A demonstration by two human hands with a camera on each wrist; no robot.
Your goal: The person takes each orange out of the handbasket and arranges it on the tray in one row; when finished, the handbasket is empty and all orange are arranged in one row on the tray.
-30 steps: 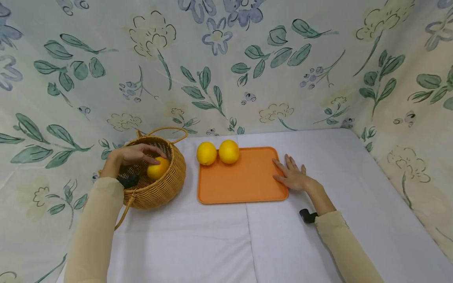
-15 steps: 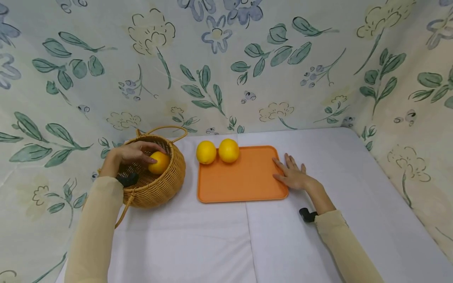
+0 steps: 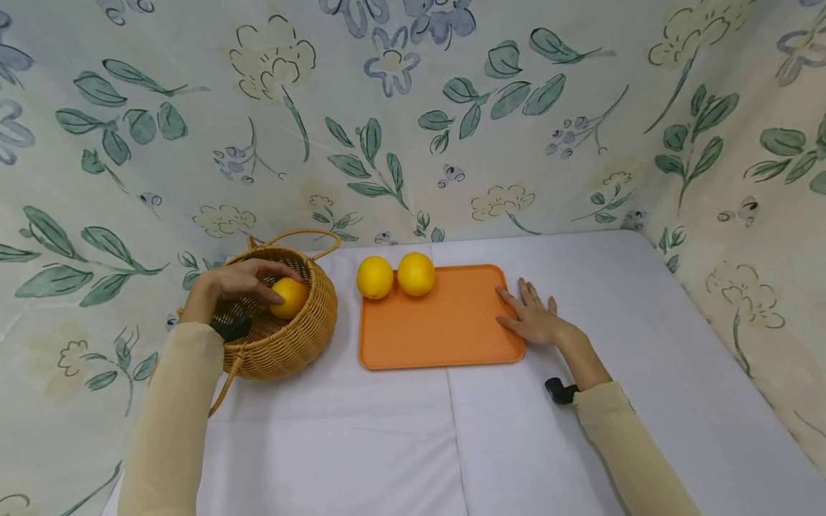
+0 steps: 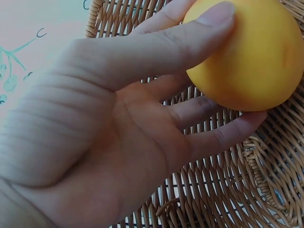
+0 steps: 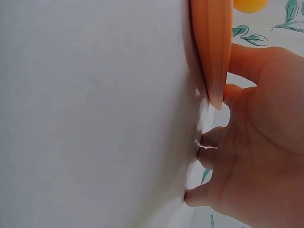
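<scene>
Inside the wicker basket [image 3: 300,344] at the left, my left hand [image 3: 241,282] grips a round yellow-orange orange [image 3: 290,297]. The left wrist view shows the thumb [image 4: 216,16] on the upper side of the orange [image 4: 251,57] and fingertips beneath it. My right hand [image 3: 534,317] lies with spread fingers at the right edge of the orange tray [image 3: 452,330]. In the right wrist view its thumb and forefinger touch the tray rim [image 5: 213,52], while the other fingertips rest on the white cloth. Two bright yellow fruits [image 3: 375,277] sit side by side at the tray's back left corner.
The basket has one looped handle [image 3: 306,231] at the back and another [image 3: 226,390] at the front left. White cloth [image 3: 335,444] covers the table. Floral fabric [image 3: 413,143] hangs behind and along the right side.
The left thumb and fingers have closed around the orange in the basket, and the orange has shifted slightly. The right hand and tray have stayed in place.
</scene>
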